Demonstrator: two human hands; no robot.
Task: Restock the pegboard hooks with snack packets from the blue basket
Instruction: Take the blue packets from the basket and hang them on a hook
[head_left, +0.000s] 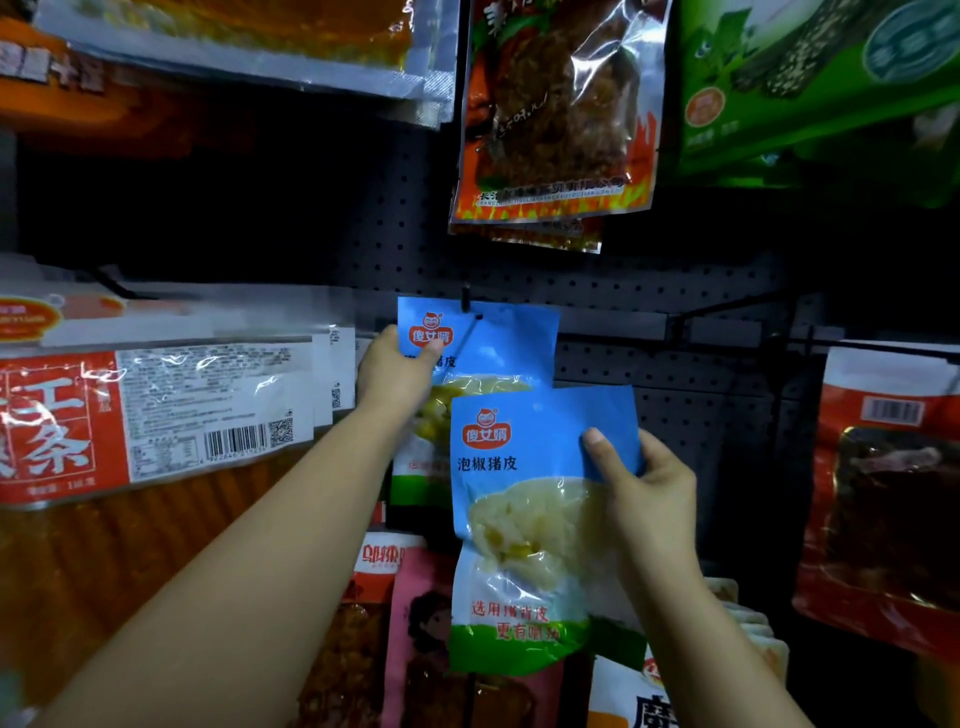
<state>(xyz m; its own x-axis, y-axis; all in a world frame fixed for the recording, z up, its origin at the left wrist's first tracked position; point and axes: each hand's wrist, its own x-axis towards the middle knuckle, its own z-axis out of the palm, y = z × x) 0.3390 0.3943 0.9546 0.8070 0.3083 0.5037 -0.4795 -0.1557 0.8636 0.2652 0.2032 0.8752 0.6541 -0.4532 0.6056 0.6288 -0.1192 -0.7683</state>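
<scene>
The dark pegboard (649, 291) fills the middle of the view, with stock hanging all round it. At nine o'clock hangs a large red and white packet (156, 415), the biggest item in sight. At twelve o'clock hangs a flame-printed packet (556, 114), with a green packet (810, 88) at one o'clock and a dark red packet (883, 493) at three o'clock. A pink packet (421, 623) sits at six o'clock.

Two blue snack packets occupy the centre. The rear blue packet (498, 343) hangs on a hook (467, 306) at its top edge. The front blue packet (519, 519) is held just below and to the right of it, overlapping its lower part and not on any hook.

The left hand (389, 374) pinches the rear blue packet at its upper left corner, thumb on the front face. The right hand (644, 493) grips the front blue packet at its right edge, thumb pressed on the front, fingers curled behind.

The blue basket cannot be seen.
</scene>
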